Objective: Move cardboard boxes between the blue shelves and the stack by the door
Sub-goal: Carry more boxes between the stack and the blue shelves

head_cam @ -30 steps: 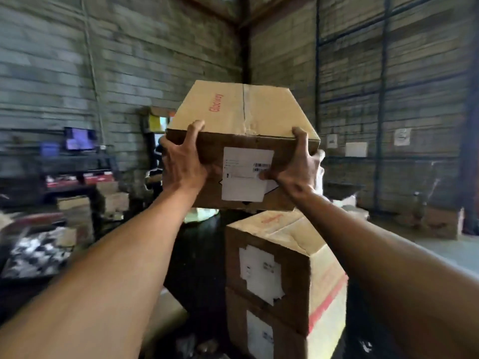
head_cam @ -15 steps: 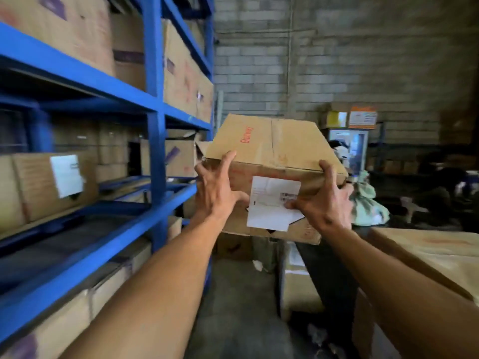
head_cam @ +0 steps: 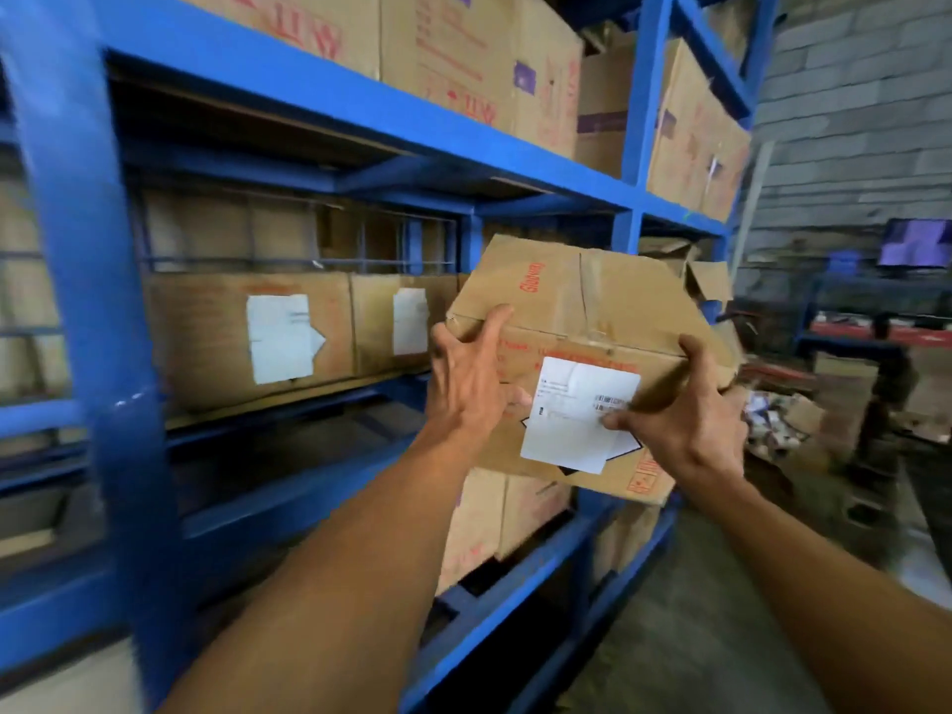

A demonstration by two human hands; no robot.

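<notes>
I grip the cardboard box (head_cam: pixel 577 322) with my left hand (head_cam: pixel 466 383) and right hand (head_cam: pixel 685 414) (it hangs tilted before the blue shelves (head_cam: pixel 360 103)), and it may catch the upright or slip.

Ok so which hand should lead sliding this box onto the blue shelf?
Probably the left hand. It grips the carried box at the corner nearest the blue shelf, beside the open bay. The right hand holds the corner toward the aisle, better for pushing.
</notes>
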